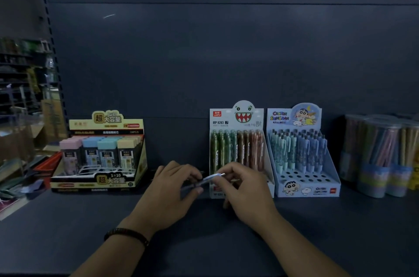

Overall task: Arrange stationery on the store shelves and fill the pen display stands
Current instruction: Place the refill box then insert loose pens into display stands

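The blue pen stand (310, 189) has bare holes in its front rows, and the pale blue pen (212, 178) held just left of it, in front of the neighbouring green-and-brown pen stand (235, 117), looks meant for one of them. The right hand (246, 188) pinches the pen near its upper end between thumb and forefinger. The left hand (172, 188) has its fingers curled round the lower end. Dark shapes in that hand may be more pens, but it is too dim to tell. To do this step well, the left hand should probably let go so the right hand alone carries the pen rightward. The pen then needs turning upright, tip down, and lowering straight into the nearest empty hole behind the front edge, without knocking the filled rows. Working from back to front would likely keep later pens from snagging. All this sits on a dark, flat shelf (226, 242) with a plain dark back panel (226, 49) rising behind the blue stand. Clear tubs of pencils (376, 154) stand to its right. A yellow box of lead refills (99, 182) sits well to its left, past the hands. Farther left are a slotted upright (48, 33) and dim store aisles (18, 72). A dark bracelet (127, 233) circles the left wrist.
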Demonstrator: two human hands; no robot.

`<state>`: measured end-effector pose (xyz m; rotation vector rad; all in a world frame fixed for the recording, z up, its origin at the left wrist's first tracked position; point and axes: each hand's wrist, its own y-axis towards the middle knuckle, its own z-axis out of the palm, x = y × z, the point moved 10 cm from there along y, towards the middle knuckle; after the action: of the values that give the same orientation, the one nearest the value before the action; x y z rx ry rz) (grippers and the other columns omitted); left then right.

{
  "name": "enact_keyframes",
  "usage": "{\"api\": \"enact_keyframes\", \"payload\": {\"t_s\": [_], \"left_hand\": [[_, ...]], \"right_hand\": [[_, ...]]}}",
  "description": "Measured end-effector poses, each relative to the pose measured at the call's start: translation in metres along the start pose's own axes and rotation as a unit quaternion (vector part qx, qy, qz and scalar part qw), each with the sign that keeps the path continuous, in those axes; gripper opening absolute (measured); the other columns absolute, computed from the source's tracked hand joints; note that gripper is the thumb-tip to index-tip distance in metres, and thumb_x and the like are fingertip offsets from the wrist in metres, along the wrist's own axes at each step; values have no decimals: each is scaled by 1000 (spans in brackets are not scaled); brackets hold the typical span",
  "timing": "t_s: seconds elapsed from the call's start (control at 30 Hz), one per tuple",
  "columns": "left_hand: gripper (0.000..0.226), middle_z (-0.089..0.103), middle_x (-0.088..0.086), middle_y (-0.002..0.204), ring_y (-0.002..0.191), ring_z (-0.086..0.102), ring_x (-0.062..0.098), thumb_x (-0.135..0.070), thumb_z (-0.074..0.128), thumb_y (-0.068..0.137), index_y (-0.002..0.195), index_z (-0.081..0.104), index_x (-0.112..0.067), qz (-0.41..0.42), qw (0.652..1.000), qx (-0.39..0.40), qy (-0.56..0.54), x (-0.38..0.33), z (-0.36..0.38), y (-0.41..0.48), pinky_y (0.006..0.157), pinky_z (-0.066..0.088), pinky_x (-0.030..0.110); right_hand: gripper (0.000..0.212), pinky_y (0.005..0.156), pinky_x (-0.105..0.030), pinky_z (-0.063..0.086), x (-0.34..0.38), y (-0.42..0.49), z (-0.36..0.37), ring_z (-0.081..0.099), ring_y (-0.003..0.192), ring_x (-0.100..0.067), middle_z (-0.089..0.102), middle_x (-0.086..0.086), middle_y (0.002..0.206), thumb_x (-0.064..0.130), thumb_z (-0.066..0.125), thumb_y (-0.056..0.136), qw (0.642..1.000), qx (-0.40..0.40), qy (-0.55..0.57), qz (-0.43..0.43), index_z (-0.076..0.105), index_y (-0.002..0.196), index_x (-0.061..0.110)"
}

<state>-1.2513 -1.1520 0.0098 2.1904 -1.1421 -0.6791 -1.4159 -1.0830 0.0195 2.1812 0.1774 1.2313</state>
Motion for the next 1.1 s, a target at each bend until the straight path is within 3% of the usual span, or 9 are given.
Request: {"api": "enact_keyframes", "payload": {"t_s": [0.1,0.2,0.27,0.37,0.5,0.77,0.87,0.97,1.1], "left_hand": [[16,48,-42,105,98,47,-6,-35,68,98,109,59,-44,-5,1000,5,3,2,3,0,86,40,27],[11,55,-33,102,99,48,-3,-37,60,103,109,58,-46,-6,1000,27,-3,3,6,1,87,43,32],[11,58,-31,104,100,50,-2,-39,59,103,109,59,-48,-2,999,36,-5,-1,6,3,89,44,33],[17,57,-33,106,100,52,-3,-34,65,101,112,62,-47,-8,1000,20,-22,-13,-2,10,91,41,30],[29,59,-34,105,97,54,-4,-31,71,97,119,63,-48,6,999,7,-35,-40,-8,27,89,38,27],[36,63,-30,101,93,59,4,-41,77,90,121,63,-54,-22,991,-49,-126,-88,18,55,91,36,25],[37,67,-28,95,89,62,5,-42,77,90,123,65,-50,-32,985,-55,-160,-101,33,65,89,49,30],[38,60,-29,96,93,59,0,-39,78,90,125,62,-42,-17,986,-62,-154,-122,43,76,84,48,18],[38,45,-31,117,110,47,-4,-42,67,97,130,49,-41,24,995,-10,-94,-152,73,83,96,38,14]], "right_hand": [[8,53,-40,59,-1,-1,-9,68,49,-23,72,5,87,25,72,99,999,-35,38,14,72,92,26],[7,53,-40,59,0,0,-14,68,51,-24,72,5,88,21,71,100,996,-54,69,22,72,93,22],[6,48,-32,55,-1,0,-20,70,53,-27,73,2,88,18,71,99,992,-67,101,35,72,94,18],[4,43,-23,49,-1,2,-33,73,59,-36,75,-6,88,14,70,100,982,-84,161,54,73,97,15],[5,41,-24,48,-1,9,-61,72,59,-40,76,-8,90,13,69,99,967,-111,220,69,73,101,16],[28,49,-31,54,4,25,-120,71,60,-36,72,-5,85,10,66,102,971,-150,188,5,69,124,26],[29,52,-38,55,-2,29,-141,71,62,-35,71,-6,88,10,67,101,973,-158,166,-14,70,125,26],[30,53,-48,55,-15,35,-176,70,66,-32,70,-12,90,11,68,101,966,-205,154,-33,70,126,28],[30,58,-36,58,-36,38,-227,71,73,-32,70,-17,91,14,69,101,947,-291,124,-57,68,128,26]]}}
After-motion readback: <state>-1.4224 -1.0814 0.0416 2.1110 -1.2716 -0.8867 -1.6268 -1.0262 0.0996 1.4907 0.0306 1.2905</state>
